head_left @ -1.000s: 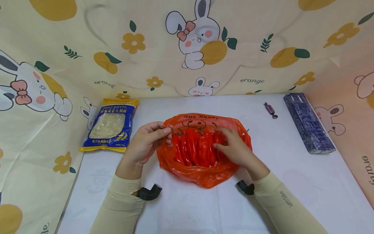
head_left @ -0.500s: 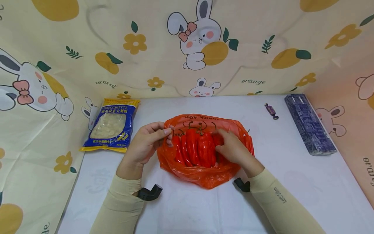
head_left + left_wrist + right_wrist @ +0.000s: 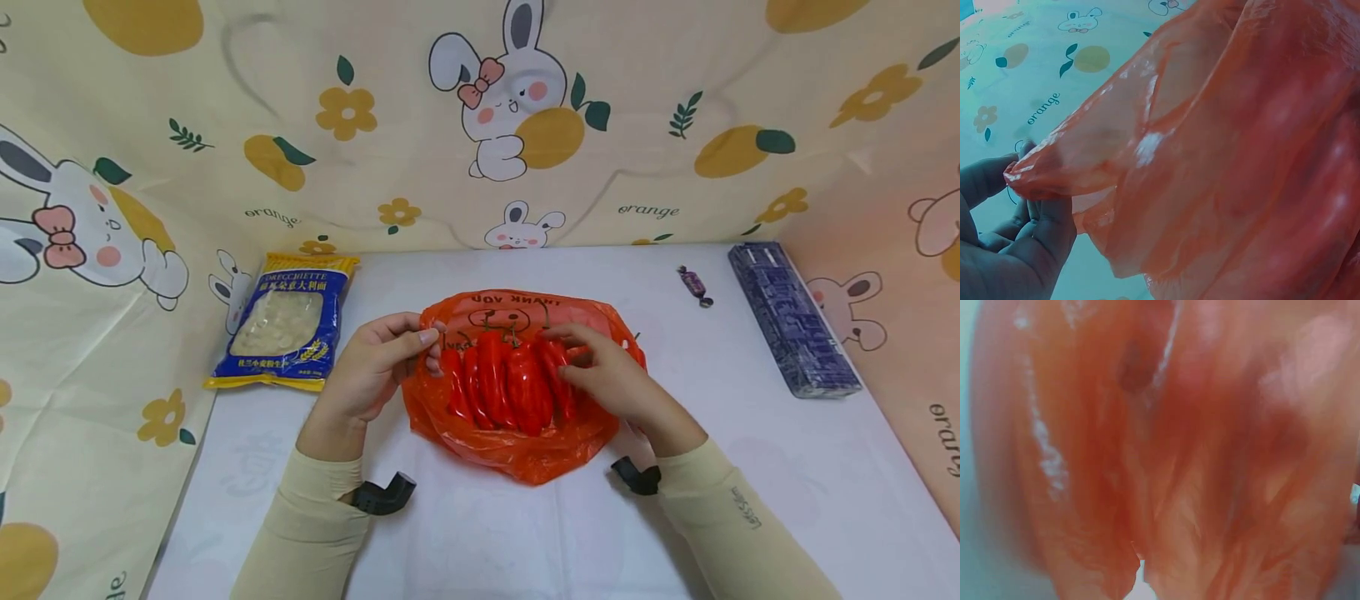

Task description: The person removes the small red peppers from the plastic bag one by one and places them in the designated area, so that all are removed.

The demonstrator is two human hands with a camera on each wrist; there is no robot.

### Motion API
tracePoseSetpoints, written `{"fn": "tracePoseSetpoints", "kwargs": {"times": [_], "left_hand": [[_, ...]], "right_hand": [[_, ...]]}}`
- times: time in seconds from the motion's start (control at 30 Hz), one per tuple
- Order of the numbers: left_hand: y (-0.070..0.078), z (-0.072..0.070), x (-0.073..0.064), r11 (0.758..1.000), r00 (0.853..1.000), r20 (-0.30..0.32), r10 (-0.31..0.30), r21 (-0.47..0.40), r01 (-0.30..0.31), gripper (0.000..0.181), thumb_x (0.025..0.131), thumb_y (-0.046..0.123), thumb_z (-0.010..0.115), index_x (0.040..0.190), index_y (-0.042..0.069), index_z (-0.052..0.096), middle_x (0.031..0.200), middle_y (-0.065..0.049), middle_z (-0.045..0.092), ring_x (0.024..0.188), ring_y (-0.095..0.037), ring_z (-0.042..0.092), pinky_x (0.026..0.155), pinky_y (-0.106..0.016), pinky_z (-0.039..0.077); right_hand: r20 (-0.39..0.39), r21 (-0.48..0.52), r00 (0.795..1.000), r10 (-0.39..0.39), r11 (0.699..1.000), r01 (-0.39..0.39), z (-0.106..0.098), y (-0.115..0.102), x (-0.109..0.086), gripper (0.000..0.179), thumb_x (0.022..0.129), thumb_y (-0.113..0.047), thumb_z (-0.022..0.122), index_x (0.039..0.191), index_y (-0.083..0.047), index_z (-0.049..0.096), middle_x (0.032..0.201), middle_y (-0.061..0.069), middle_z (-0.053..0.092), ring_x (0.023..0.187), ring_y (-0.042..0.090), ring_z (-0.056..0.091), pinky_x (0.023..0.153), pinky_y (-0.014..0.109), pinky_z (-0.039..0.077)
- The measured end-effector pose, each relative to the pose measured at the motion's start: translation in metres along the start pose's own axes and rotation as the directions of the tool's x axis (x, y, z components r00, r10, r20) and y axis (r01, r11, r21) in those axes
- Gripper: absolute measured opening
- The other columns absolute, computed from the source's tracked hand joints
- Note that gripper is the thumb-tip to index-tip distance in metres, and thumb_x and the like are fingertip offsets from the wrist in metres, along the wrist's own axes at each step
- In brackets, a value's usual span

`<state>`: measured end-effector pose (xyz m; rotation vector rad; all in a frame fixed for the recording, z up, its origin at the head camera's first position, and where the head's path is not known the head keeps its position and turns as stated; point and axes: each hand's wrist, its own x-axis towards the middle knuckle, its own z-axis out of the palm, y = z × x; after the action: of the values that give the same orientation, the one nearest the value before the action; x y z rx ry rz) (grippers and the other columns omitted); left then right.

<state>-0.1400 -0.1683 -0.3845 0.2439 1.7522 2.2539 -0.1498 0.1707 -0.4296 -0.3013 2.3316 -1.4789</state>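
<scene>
An orange-red plastic bag (image 3: 517,462) lies spread at the middle of the table, its printed far side behind the peppers. Several long, glossy red peppers (image 3: 491,379) lie side by side in its mouth, stems pointing away. My left hand (image 3: 378,358) pinches the bag's left edge between thumb and fingers; the left wrist view shows the thin film stretched from the fingertips (image 3: 1054,206). Over the bag's right side, my right hand (image 3: 611,371) has its fingers loosely bent beside the rightmost pepper (image 3: 555,362). The right wrist view is mostly filled by blurred bag film.
A blue and yellow bag of orecchiette pasta (image 3: 285,321) lies at the back left. At the back right are a small purple wrapped candy (image 3: 695,286) and a long dark-blue patterned box (image 3: 793,317). Patterned cloth walls (image 3: 450,217) stand behind and on both sides.
My right hand pushed left over the rightmost pepper, then drew back to the right, leaving that pepper in fuller view against the others. The left hand has kept its pinch on the bag.
</scene>
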Motion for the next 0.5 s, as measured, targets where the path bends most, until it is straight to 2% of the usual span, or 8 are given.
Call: {"fn": "tracePoseSetpoints", "kwargs": {"times": [0.07, 0.2, 0.37, 0.5], "left_hand": [[0.000, 0.000, 0.000, 1.000, 1.000, 0.000, 0.001, 0.000, -0.001, 0.011, 0.108, 0.004, 0.063, 0.105, -0.001, 0.072, 0.090, -0.010, 0.070, 0.080, -0.023, 0.070, 0.081, -0.034, 0.063], [0.000, 0.001, -0.001, 1.000, 1.000, -0.002, 0.005, -0.003, -0.005, 0.014, 0.108, 0.004, 0.063, 0.109, -0.010, 0.067, 0.089, -0.010, 0.070, 0.080, -0.023, 0.069, 0.081, -0.034, 0.063], [0.000, 0.000, -0.001, 1.000, 1.000, -0.001, 0.007, -0.001, -0.007, 0.012, 0.108, 0.003, 0.063, 0.107, -0.007, 0.068, 0.089, -0.010, 0.070, 0.080, -0.023, 0.069, 0.081, -0.034, 0.063], [0.001, 0.001, -0.001, 1.000, 1.000, -0.002, 0.010, -0.005, -0.010, 0.015, 0.108, 0.003, 0.063, 0.109, -0.012, 0.066, 0.089, -0.011, 0.070, 0.079, -0.023, 0.069, 0.080, -0.034, 0.063]], "right_hand": [[0.011, 0.029, 0.999, -0.032, 0.999, 0.032, -0.002, -0.002, -0.003, 0.048, 0.106, -0.006, 0.067, 0.151, -0.017, 0.060, 0.141, 0.015, 0.057, 0.120, 0.041, 0.061, 0.086, 0.046, 0.064], [0.011, 0.071, 0.997, -0.075, 0.995, 0.074, -0.006, -0.004, -0.009, 0.047, 0.105, -0.006, 0.068, 0.150, -0.019, 0.061, 0.143, 0.011, 0.057, 0.120, 0.039, 0.061, 0.086, 0.044, 0.063], [0.006, 0.159, 0.990, -0.138, 0.978, 0.135, -0.013, -0.007, -0.017, 0.049, 0.105, -0.001, 0.067, 0.151, -0.016, 0.059, 0.147, 0.012, 0.056, 0.126, 0.041, 0.056, 0.088, 0.042, 0.063], [-0.004, 0.216, 0.989, -0.144, 0.966, 0.142, -0.021, -0.008, -0.023, 0.052, 0.104, 0.000, 0.067, 0.153, -0.014, 0.056, 0.148, 0.015, 0.055, 0.129, 0.042, 0.052, 0.088, 0.042, 0.064]]}}
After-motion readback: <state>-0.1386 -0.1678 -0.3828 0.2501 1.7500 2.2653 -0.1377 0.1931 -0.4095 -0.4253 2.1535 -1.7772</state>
